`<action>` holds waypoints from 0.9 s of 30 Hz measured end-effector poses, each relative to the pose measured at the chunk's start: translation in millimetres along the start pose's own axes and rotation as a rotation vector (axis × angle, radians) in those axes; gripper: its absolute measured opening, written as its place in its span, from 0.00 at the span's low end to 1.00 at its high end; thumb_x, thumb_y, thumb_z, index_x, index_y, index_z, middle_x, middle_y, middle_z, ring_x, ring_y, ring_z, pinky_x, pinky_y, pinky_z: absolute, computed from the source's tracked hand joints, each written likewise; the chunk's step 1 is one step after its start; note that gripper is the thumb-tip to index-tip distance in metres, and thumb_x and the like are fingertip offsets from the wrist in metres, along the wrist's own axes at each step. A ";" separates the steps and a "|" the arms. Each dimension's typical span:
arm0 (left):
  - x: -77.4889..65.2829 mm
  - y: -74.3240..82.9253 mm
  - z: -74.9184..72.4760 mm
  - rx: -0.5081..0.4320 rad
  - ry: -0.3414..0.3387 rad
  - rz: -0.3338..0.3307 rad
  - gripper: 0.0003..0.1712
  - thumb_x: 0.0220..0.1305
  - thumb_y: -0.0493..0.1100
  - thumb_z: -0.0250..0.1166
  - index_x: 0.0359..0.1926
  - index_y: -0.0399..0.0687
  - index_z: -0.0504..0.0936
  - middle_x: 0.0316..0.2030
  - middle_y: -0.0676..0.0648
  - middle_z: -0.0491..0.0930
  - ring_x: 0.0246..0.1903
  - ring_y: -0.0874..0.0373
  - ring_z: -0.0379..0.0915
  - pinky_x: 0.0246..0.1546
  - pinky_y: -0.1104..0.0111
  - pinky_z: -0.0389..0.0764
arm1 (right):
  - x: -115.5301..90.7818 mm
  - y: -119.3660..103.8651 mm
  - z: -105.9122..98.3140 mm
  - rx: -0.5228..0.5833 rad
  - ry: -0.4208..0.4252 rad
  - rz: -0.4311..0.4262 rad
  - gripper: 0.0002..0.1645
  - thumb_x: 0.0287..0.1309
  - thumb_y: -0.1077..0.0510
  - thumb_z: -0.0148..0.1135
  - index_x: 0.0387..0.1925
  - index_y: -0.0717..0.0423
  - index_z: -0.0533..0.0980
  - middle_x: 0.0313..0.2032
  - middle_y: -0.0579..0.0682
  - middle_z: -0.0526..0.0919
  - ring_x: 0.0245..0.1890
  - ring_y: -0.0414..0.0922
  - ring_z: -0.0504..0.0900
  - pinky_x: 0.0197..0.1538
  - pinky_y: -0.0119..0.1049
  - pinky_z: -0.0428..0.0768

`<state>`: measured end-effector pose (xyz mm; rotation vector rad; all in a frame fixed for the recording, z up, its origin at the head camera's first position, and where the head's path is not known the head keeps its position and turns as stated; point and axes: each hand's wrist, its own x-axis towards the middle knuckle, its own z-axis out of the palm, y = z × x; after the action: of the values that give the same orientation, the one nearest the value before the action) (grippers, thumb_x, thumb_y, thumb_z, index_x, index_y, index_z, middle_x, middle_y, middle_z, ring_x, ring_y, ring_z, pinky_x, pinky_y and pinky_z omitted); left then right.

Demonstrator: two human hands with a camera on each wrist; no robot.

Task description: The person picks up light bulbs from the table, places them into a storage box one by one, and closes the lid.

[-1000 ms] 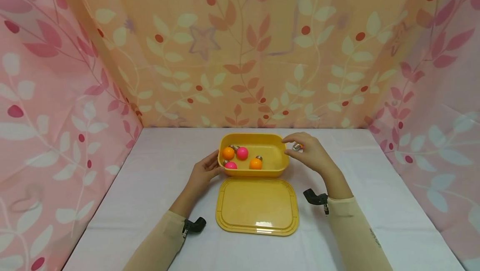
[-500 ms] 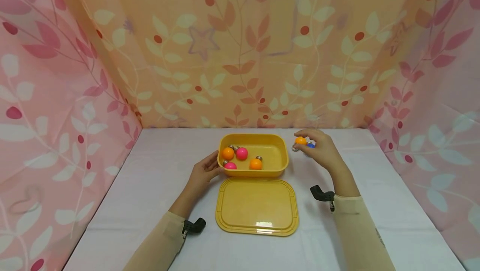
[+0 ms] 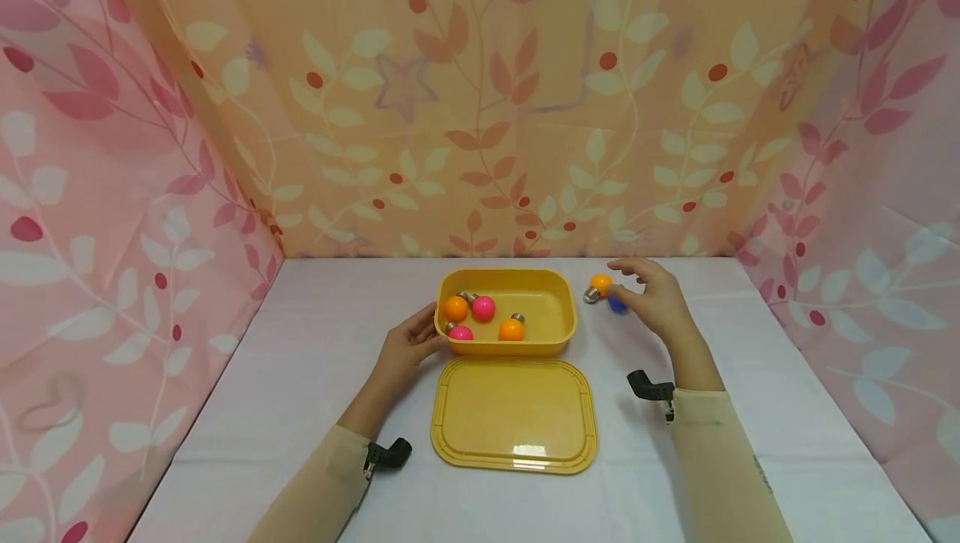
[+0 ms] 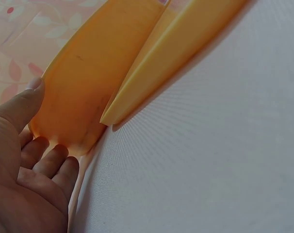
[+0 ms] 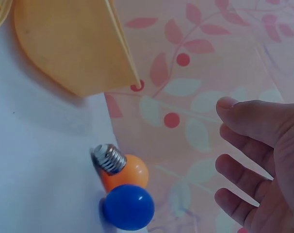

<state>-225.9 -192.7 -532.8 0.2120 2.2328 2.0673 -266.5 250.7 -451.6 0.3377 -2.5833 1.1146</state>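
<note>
Part-way: four bulbs in the box, two out, lid off

At the left hand (image 3: 402, 349): a grip on one end of the yellow box (image 3: 510, 349), thumb at the rim, fingers curled against the wall. At the right hand (image 3: 660, 297): thumb and fingers parted, nothing held, a clear gap to the bulbs in the right wrist view.

In the box, closest to the left grip: near orange bulb (image 3: 455, 309), front pink bulb (image 3: 461, 333). Farther from that grip: back pink bulb (image 3: 483, 308), then far orange bulb (image 3: 512, 329).

Between box and right hand, on the white table (image 3: 315, 326): loose orange bulb (image 5: 136, 170), metal base toward the box; just beside, nearer the right thumb, blue bulb (image 5: 129, 207), base hidden. Touching or not, cannot tell.

Right of the left wrist, flat before the box: yellow lid (image 3: 513, 414).

Judged progress: unfinished. Filling or emptying, not readable. If filling, two bulbs and the lid left; if emptying, four bulbs.
</note>
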 end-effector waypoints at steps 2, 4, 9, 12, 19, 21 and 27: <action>0.2 -0.1 0.1 0.004 -0.003 0.001 0.40 0.65 0.41 0.73 0.75 0.59 0.68 0.73 0.50 0.69 0.70 0.54 0.69 0.59 0.74 0.78 | -0.4 4.4 0.7 -0.003 0.007 0.029 0.25 0.60 0.52 0.75 0.58 0.53 0.81 0.57 0.55 0.83 0.56 0.56 0.78 0.61 0.59 0.76; 0.3 -0.3 0.0 0.002 -0.004 0.004 0.40 0.65 0.42 0.73 0.75 0.58 0.69 0.73 0.50 0.69 0.70 0.53 0.69 0.59 0.74 0.78 | -0.7 8.6 1.8 -0.011 0.011 0.061 0.27 0.61 0.51 0.75 0.59 0.53 0.80 0.58 0.56 0.82 0.57 0.56 0.78 0.62 0.60 0.76; -0.2 -0.2 -0.1 -0.011 -0.004 0.006 0.41 0.64 0.43 0.74 0.75 0.58 0.69 0.73 0.51 0.70 0.70 0.54 0.70 0.60 0.74 0.78 | -0.8 18.3 4.7 -0.037 0.002 0.140 0.30 0.63 0.49 0.73 0.63 0.53 0.77 0.62 0.57 0.79 0.59 0.58 0.75 0.63 0.60 0.75; -0.5 -0.3 -0.2 -0.013 -0.005 0.005 0.41 0.64 0.44 0.74 0.75 0.58 0.69 0.73 0.50 0.70 0.70 0.54 0.69 0.60 0.73 0.78 | -1.0 23.6 6.7 -0.044 0.002 0.165 0.31 0.63 0.50 0.72 0.65 0.54 0.76 0.63 0.59 0.78 0.60 0.60 0.75 0.63 0.60 0.75; -0.7 -0.4 0.0 -0.003 -0.003 -0.003 0.40 0.65 0.43 0.73 0.76 0.58 0.68 0.73 0.50 0.70 0.70 0.54 0.69 0.60 0.73 0.78 | -0.8 40.6 14.1 -0.029 0.023 0.165 0.32 0.60 0.56 0.75 0.64 0.59 0.76 0.62 0.63 0.78 0.59 0.62 0.76 0.62 0.61 0.75; -0.6 -0.4 -0.2 -0.001 -0.004 0.000 0.40 0.65 0.43 0.73 0.76 0.57 0.68 0.73 0.51 0.69 0.70 0.54 0.69 0.60 0.73 0.78 | -0.8 45.6 16.6 -0.032 0.013 0.179 0.32 0.60 0.56 0.75 0.64 0.60 0.76 0.62 0.64 0.78 0.59 0.62 0.75 0.64 0.61 0.75; 0.0 -0.8 -0.5 -0.008 -0.010 0.008 0.41 0.64 0.44 0.74 0.76 0.57 0.68 0.73 0.50 0.69 0.70 0.54 0.69 0.60 0.73 0.78 | -5.1 54.4 22.5 -0.016 -0.018 0.273 0.34 0.62 0.53 0.73 0.66 0.59 0.74 0.64 0.65 0.75 0.62 0.64 0.72 0.68 0.63 0.71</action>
<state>-226.0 -193.3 -533.6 0.2309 2.2213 2.0737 -284.0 271.1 -504.2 -0.0109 -2.7118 1.1818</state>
